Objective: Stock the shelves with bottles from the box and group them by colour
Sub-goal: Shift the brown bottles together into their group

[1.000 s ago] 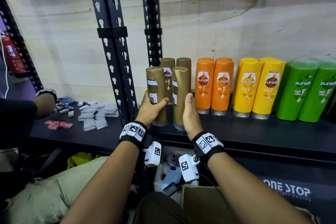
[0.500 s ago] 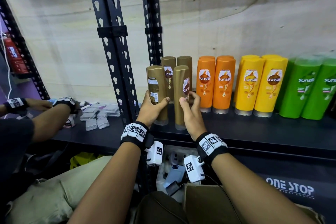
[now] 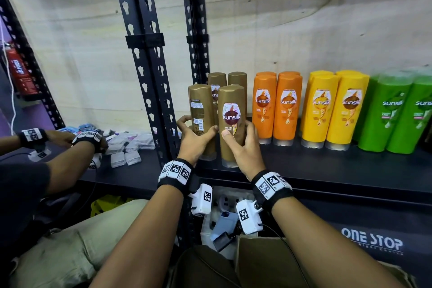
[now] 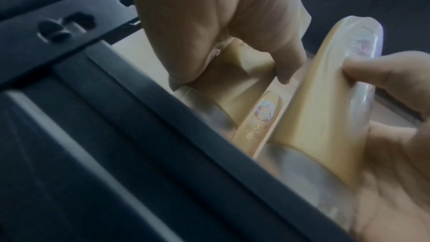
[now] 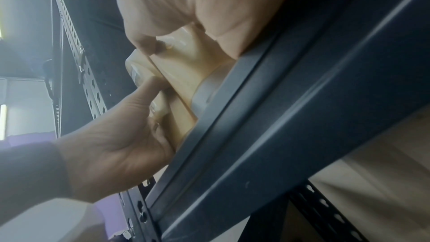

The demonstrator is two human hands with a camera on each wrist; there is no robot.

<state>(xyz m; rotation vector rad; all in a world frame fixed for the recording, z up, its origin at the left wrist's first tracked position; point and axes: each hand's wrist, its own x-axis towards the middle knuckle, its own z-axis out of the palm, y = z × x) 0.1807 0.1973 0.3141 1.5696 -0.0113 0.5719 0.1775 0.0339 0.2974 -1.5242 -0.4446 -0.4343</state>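
Observation:
Two brown Sunsilk bottles stand at the front left of the black shelf (image 3: 327, 166). My left hand (image 3: 198, 125) grips the left brown bottle (image 3: 201, 105) low down; its back label faces me. My right hand (image 3: 238, 131) grips the right brown bottle (image 3: 231, 110), whose front label faces me. Two more brown bottles (image 3: 237, 79) stand behind them. In the left wrist view my left hand (image 4: 232, 43) wraps the left bottle (image 4: 246, 62). The right wrist view shows my right hand (image 5: 209, 16) round the right bottle (image 5: 186, 65), both bottles' bases on the shelf edge.
Right of the brown group stand orange bottles (image 3: 275, 107), yellow bottles (image 3: 334, 110) and green bottles (image 3: 397, 112). A black upright post (image 3: 149, 77) stands just left of my left hand. Another person's hands (image 3: 86, 140) handle small packets on the neighbouring shelf. A cardboard box (image 3: 257, 259) sits below.
The right brown bottle has turned so its front label faces me, and my right hand went from lying flat beside it to gripping it. The other person's hands moved in at left.

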